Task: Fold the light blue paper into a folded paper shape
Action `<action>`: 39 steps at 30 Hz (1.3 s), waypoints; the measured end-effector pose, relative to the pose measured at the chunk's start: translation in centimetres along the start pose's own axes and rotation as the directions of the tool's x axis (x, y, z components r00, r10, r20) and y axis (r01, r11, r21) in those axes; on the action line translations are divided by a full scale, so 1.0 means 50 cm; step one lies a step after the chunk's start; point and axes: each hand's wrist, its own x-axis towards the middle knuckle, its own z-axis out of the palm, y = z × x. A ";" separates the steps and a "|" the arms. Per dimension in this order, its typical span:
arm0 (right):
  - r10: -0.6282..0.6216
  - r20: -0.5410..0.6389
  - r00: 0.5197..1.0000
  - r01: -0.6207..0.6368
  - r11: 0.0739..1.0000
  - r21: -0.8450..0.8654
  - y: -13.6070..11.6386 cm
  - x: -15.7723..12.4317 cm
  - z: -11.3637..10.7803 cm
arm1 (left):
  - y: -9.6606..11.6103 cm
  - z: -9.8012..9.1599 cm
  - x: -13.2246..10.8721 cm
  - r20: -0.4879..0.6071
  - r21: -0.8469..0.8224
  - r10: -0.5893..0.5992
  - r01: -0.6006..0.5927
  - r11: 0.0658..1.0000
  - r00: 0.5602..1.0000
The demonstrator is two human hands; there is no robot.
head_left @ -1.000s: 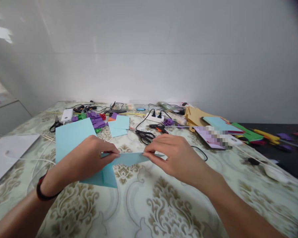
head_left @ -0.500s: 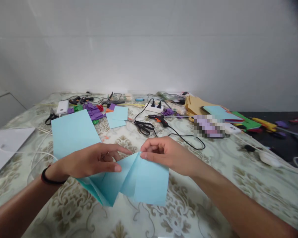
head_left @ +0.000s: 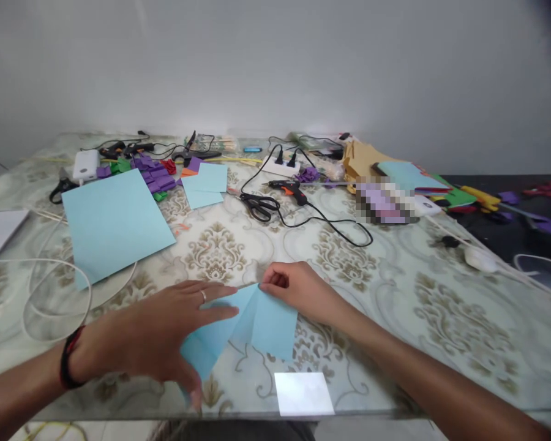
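A light blue sheet of paper (head_left: 275,324) with folds lies near the front of the table, its middle crease raised to a peak. My right hand (head_left: 294,288) pinches that peak between thumb and fingers. Over the paper's left part, my left hand (head_left: 165,324) is spread, thumb well apart from the fingers; it covers much of that side, and whether it presses on the paper I cannot tell. Farther left lies a larger flat blue sheet (head_left: 114,220), touched by neither hand.
A glue gun (head_left: 289,188) with a black cord lies mid-table before a white power strip (head_left: 280,165). Purple folded pieces (head_left: 153,174) and small blue sheets (head_left: 206,177) lie at the back left. A white cable (head_left: 89,288) loops at left. A bright white rectangle (head_left: 303,394) shows near the front edge.
My left hand has opened wider and moved down over the paper's left part. My right hand keeps its pinch. The view has tilted down, showing the table's front edge.
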 end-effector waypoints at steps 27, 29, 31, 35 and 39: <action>-0.452 0.291 0.843 0.536 0.750 -0.387 0.008 -0.077 0.000 | -0.093 0.042 -0.019 -0.482 0.250 -0.027 0.167 0.954 0.876; -0.409 0.364 0.837 0.538 0.739 -0.406 0.006 -0.094 0.017 | -0.097 0.034 -0.020 -0.282 0.218 0.111 -0.049 0.975 0.953; -0.395 0.367 0.842 0.530 0.735 -0.423 0.005 -0.111 0.038 | -0.102 0.031 -0.020 -0.167 0.135 0.144 -0.122 0.983 0.975; -0.484 0.340 0.806 0.591 0.678 -0.438 0.007 -0.135 0.077 | -0.104 0.050 -0.024 -0.064 0.101 0.073 -0.066 0.993 0.995; -0.539 0.294 0.789 0.612 0.655 -0.444 0.017 -0.134 0.088 | -0.105 0.073 -0.020 -0.110 0.153 0.013 0.004 0.988 0.994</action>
